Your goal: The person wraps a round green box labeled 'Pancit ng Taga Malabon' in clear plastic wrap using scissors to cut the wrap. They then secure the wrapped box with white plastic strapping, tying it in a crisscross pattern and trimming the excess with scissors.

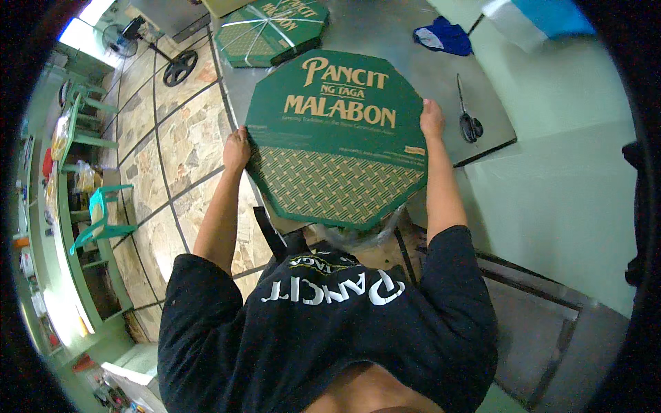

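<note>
Between my two hands is a large octagonal green cardboard box (338,139) with printed lettering and a woven pattern on its lid. My left hand (238,149) grips its left edge, and my right hand (433,120) grips its right edge near the upper corner. The box's far side reaches over a metal table (361,31). Clear plastic (356,237) shows under the near edge; what it belongs to is hidden. Behind lies a similar green box (271,31) tied with white straps. Scissors with black handles (469,124) lie on the table to the right of my right hand.
A dark blue cloth item (443,36) lies at the table's far right, near the green wall (557,170). On the tiled floor at left stand a pedestal fan (179,67) and a small green plastic chair (103,211). Shelves (67,232) line the far left.
</note>
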The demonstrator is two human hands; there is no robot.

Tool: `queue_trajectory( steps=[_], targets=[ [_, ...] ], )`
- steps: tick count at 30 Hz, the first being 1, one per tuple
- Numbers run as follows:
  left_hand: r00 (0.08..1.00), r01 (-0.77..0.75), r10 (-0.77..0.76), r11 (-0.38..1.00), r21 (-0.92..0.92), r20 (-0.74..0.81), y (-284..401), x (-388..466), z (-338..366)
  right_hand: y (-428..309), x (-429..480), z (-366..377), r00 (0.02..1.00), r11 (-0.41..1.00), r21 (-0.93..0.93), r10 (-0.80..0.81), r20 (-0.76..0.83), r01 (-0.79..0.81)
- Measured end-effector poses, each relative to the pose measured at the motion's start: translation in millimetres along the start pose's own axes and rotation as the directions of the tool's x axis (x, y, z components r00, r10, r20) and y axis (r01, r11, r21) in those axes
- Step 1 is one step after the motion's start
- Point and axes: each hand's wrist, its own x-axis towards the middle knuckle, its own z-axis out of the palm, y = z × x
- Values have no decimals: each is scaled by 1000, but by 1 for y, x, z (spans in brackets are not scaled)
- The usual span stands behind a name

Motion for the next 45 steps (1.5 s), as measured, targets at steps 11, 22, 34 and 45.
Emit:
queue_trajectory(
  steps=[11,22,34,45],
  targets=[
    [965,150,-263,534,-832,6,-34,-24,33,-83,-37,-61,929,918,-227,-354,-109,324],
    [641,-139,537,784,-605,549,-45,-194,51,-254,-269,-143,996,924,378,-29,-86,59],
    [260,579,875,196,-792,407,-40,-164,-175,-354,-411,-65,781,244,776,-98,617,-582],
    [959,127,219,231,-965,179,-148,-38,-293,-228,-380,-325,517,763,191,211,830,-617]
  ],
)
